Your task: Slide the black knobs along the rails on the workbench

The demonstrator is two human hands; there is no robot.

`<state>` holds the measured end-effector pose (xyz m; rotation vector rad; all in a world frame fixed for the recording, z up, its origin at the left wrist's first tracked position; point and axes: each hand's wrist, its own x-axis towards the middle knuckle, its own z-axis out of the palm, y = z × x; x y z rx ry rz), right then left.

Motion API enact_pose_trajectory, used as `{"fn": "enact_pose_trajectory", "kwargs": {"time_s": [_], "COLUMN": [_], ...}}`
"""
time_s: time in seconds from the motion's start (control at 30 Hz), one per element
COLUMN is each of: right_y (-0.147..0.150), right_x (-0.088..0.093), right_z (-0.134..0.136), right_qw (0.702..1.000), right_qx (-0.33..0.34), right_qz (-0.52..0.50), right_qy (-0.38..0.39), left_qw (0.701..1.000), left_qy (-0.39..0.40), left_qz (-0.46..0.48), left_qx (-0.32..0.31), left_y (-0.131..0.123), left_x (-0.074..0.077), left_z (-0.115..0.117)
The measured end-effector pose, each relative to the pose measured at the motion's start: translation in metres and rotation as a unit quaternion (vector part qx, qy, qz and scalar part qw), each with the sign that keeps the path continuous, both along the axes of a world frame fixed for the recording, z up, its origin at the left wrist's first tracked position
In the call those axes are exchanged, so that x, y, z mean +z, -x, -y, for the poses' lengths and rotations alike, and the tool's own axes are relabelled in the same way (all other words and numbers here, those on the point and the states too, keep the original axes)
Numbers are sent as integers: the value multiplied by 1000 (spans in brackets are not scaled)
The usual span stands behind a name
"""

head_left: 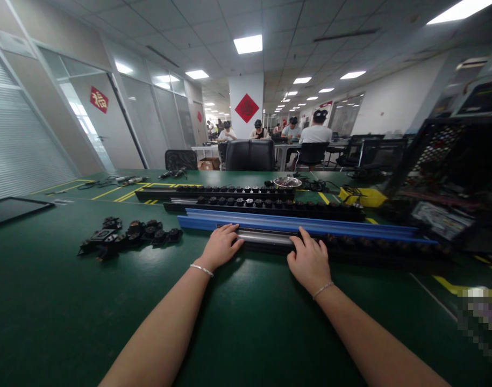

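A long dark rail with a shiny metal strip (pixel 265 237) lies across the green table, its right part lined with dark round pieces. My left hand (pixel 221 246) rests on the rail's left end, fingers bent over its edge and wrapped round it. My right hand (pixel 310 258) lies on the same rail further right, its fingers apart and touching the top. Just behind is a blue channel (pixel 310 223). Two more black rails, one with round pieces (pixel 249 202), lie beyond it. Several small black parts (pixel 136 232) are heaped left of my left hand.
On the green table (pixel 149 317), a metal dish (pixel 287 183) and a yellow tray (pixel 362 196) with cables stand at the back. A black frame (pixel 18 208) lies far left. Dark equipment (pixel 463 183) rises at the right. Chairs and several people are in the background.
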<state>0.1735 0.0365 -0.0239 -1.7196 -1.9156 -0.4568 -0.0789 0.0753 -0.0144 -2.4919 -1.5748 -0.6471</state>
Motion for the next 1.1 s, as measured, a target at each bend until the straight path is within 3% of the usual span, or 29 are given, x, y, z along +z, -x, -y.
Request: {"fn": "enact_pose_trajectory", "kwargs": {"time_s": [0.57,1.1], "right_y": [0,3], "right_x": [-1,3], "right_z": [-1,4], "right_qw": [999,998], "right_qx": [32,-46], "right_qz": [3,26], "right_qy": [1,35], "left_qw": [1000,1000], "left_qy": [-1,-11], "left_qz": [-10,-15], "left_qx": [0,-4], "left_y": [0,0], "left_x": [1,-1], "left_z": [0,-2]}}
